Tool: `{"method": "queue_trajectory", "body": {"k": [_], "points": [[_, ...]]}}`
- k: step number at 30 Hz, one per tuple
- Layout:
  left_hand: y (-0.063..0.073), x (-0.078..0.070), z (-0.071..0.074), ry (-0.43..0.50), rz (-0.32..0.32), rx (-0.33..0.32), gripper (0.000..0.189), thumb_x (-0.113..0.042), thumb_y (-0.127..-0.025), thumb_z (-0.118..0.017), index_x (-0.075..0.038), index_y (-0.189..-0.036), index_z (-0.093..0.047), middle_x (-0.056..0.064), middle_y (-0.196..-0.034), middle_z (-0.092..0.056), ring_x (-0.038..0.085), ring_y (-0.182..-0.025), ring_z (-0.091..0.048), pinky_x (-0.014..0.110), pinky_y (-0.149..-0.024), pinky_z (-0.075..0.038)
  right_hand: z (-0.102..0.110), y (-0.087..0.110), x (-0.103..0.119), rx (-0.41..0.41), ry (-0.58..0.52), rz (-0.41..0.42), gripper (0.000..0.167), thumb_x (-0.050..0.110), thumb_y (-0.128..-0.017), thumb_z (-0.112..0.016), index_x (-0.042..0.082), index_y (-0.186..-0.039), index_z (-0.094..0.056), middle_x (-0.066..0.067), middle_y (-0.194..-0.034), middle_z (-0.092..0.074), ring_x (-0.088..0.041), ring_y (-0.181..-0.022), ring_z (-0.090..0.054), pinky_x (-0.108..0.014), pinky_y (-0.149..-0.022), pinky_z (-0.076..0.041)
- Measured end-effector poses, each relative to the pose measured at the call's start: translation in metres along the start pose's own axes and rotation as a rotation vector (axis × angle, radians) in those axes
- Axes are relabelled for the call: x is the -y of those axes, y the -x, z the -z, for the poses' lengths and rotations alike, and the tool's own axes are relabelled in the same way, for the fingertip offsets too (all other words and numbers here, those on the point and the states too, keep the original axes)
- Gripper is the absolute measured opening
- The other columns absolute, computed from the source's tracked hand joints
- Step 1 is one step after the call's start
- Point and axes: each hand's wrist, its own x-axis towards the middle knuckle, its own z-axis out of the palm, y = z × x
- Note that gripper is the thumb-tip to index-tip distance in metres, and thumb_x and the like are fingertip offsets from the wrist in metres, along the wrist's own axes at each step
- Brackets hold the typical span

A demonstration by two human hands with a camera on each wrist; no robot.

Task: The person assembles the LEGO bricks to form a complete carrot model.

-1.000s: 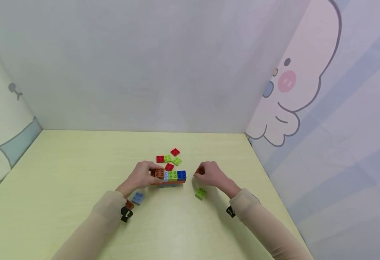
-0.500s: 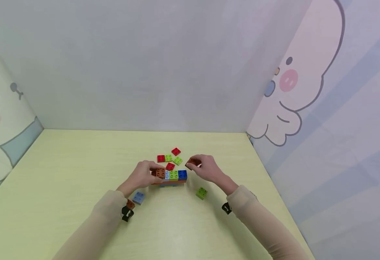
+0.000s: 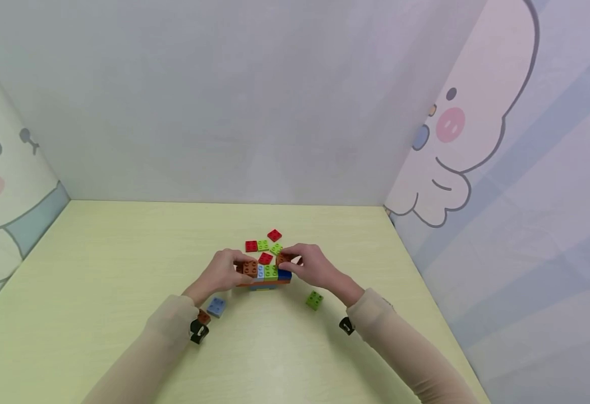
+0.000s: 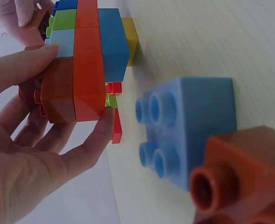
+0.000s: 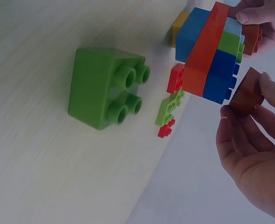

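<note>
My left hand (image 3: 219, 273) grips the left end of a stack of building bricks (image 4: 88, 74), thumb on the near side. The stack has a yellow brick (image 4: 129, 39) at the bottom, blue bricks (image 4: 113, 44) over it, then an orange-red layer. On top run brown, light blue, green (image 3: 271, 272) and dark blue (image 5: 223, 74) bricks. Another brown brick (image 3: 250, 268) sits at the left end. My right hand (image 3: 311, 266) pinches a loose brown brick (image 5: 245, 91) between thumb and fingers, tilted, right at the studs of the dark blue brick.
Flat red (image 3: 251, 246) and lime bricks (image 3: 263, 245) lie on the table behind the stack. A green brick (image 5: 105, 86) stands front right. A light blue brick (image 4: 189, 126) and a brown brick (image 4: 249, 172) lie near my left wrist. Walls (image 3: 224, 112) enclose the table.
My right hand has moved left with the brown brick, from beside the stack to over its dark blue end. My left hand keeps its grip on the stack.
</note>
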Motion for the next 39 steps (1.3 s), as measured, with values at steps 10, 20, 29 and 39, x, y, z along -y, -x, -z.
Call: {"method": "queue_trajectory", "body": {"k": [10,20,29,39], "points": [[0.000,0.001,0.000,0.003,-0.025,0.004,0.039,-0.014,-0.073,-0.084,-0.008,-0.110,-0.073,0.003,-0.102,-0.065,0.020,-0.087,-0.053,0.034,-0.072,-0.045,-0.006,0.001,0.005,0.051,0.029,0.047,0.037,0.025,-0.088,-0.071,0.008,-0.120,-0.067,0.001,-0.109,-0.067,-0.007,-0.096,-0.059,-0.022,-0.071,-0.049],[0.000,-0.002,-0.001,0.021,-0.008,0.010,0.039,-0.014,-0.072,-0.084,-0.009,-0.110,-0.073,0.001,-0.101,-0.065,0.019,-0.087,-0.053,0.034,-0.073,-0.046,-0.012,-0.002,-0.002,0.082,-0.151,-0.082,0.034,0.016,-0.082,-0.077,0.014,-0.114,-0.066,0.003,-0.108,-0.064,-0.009,-0.096,-0.061,-0.028,-0.077,-0.052],[0.000,-0.002,0.001,0.004,-0.015,0.004,0.039,-0.013,-0.073,-0.084,-0.008,-0.110,-0.073,0.002,-0.101,-0.065,0.019,-0.086,-0.053,0.034,-0.072,-0.046,-0.020,-0.003,-0.010,0.075,-0.271,-0.095,0.030,0.018,-0.083,-0.077,0.014,-0.111,-0.066,0.005,-0.104,-0.064,-0.012,-0.094,-0.060,-0.041,-0.084,-0.049],[0.000,-0.002,0.001,0.010,-0.004,0.008,0.039,-0.012,-0.073,-0.083,-0.009,-0.110,-0.073,0.002,-0.101,-0.064,0.018,-0.086,-0.054,0.033,-0.073,-0.046,-0.023,-0.002,-0.006,0.045,-0.267,-0.136,0.028,0.018,-0.080,-0.079,0.016,-0.105,-0.067,0.006,-0.099,-0.064,-0.012,-0.089,-0.060,-0.034,-0.080,-0.049]]}}
